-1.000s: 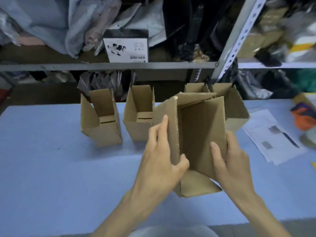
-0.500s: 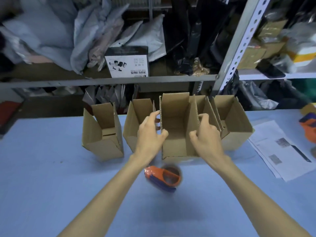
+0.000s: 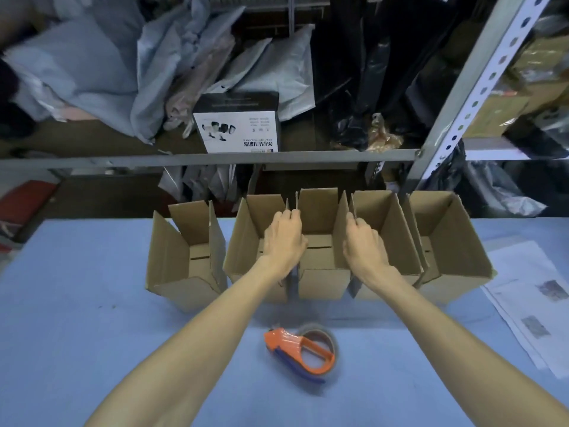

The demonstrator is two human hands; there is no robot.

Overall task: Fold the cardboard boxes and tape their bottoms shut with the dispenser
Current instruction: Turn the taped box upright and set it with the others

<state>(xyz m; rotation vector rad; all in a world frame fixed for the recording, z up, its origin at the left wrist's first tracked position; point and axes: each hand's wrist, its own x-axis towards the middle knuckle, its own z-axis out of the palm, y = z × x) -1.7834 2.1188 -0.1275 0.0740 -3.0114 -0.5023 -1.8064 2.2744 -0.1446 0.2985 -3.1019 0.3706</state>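
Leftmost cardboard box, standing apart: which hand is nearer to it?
Left. The left hand grips flaps one box away from the leftmost box; the right hand grips a flap another box farther right.

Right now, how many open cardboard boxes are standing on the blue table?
5, in one row at the table's far edge: far-left box, second box, middle box, fourth box, far-right box. None looks hidden.

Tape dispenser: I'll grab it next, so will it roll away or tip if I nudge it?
Probably not roll: the tape dispenser lies flat on its side on the blue table, ring facing up. It looks like light plastic, so a nudge would likely slide it. The open orange handle loop should give an easy grip.
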